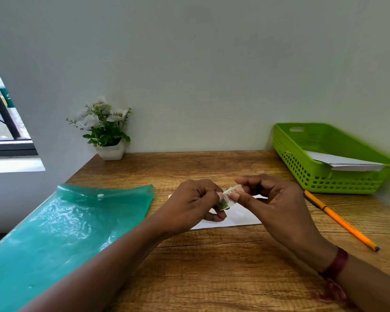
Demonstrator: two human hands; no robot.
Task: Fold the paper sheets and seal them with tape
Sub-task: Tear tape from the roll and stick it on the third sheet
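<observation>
A small roll of tape (227, 198) with a green and white label is held above the middle of the wooden desk. My left hand (196, 203) grips the roll from the left. My right hand (273, 199) pinches the roll's upper right edge between thumb and fingers. Under both hands lies a folded white paper sheet (236, 218), flat on the desk and partly hidden by them.
A teal plastic folder (61, 233) covers the desk's left side. A green basket (324, 174) holding white papers (345, 163) stands at the back right. An orange pen (338, 218) lies in front of it. A potted flower (106, 131) sits at the back left.
</observation>
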